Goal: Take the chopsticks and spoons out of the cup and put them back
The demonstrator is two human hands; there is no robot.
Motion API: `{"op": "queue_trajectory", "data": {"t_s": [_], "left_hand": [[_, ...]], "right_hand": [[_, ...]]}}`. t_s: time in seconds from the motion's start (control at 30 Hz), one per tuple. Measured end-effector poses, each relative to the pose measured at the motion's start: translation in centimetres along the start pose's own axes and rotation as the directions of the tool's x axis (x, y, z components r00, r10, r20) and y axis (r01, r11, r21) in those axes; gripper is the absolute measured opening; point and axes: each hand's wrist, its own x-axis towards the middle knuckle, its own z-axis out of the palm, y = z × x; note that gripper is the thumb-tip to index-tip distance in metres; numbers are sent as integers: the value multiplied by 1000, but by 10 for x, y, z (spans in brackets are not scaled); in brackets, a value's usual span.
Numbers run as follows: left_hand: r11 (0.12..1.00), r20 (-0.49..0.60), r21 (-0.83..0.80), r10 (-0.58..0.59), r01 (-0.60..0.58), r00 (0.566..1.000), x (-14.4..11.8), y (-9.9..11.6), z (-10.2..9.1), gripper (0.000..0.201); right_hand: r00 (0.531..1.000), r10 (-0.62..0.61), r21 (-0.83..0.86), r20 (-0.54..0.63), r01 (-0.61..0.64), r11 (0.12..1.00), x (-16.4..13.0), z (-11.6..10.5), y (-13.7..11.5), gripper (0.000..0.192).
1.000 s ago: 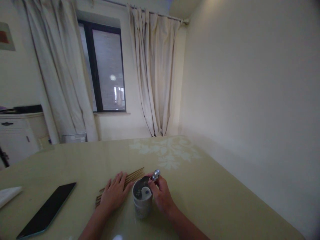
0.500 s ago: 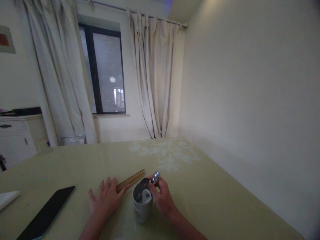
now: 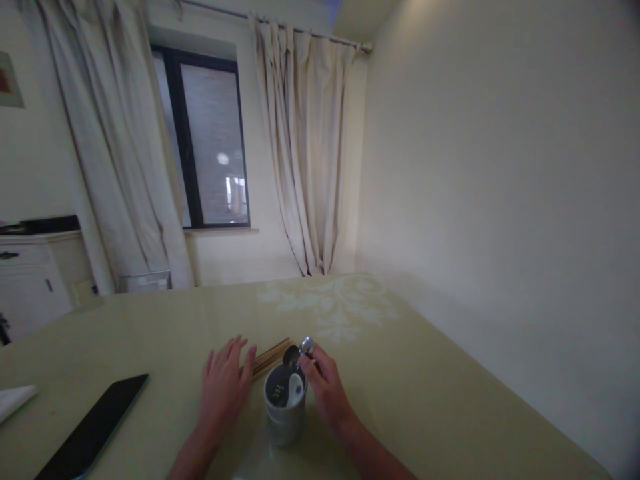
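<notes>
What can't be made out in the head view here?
- Chopsticks: near ends hidden under the left hand.
- Spoons: handles hidden by the right hand and inside the cup.
- Cup contents: too dim and blurred.
- Phone: near corner cut off by the bottom edge.

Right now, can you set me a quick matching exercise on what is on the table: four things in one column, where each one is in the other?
Things:
1. phone
2. cup
3. chopsticks
4. spoons

Places:
A. flat on the table, partly under the left hand
B. standing between the two hands
C. near the table's left edge, apart from both hands
D. at the cup's far rim, by the fingertips of the right hand

Pairs: 1-C, 2-B, 3-A, 4-D
</notes>
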Motion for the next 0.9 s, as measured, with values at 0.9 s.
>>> {"op": "queue_trajectory", "data": {"t_s": [0.9], "left_hand": [[218,528,-824,-38,523,848,-46,66,30,76]], "right_hand": [[892,250,805,-377,182,565,45,-82,-23,17]]}}
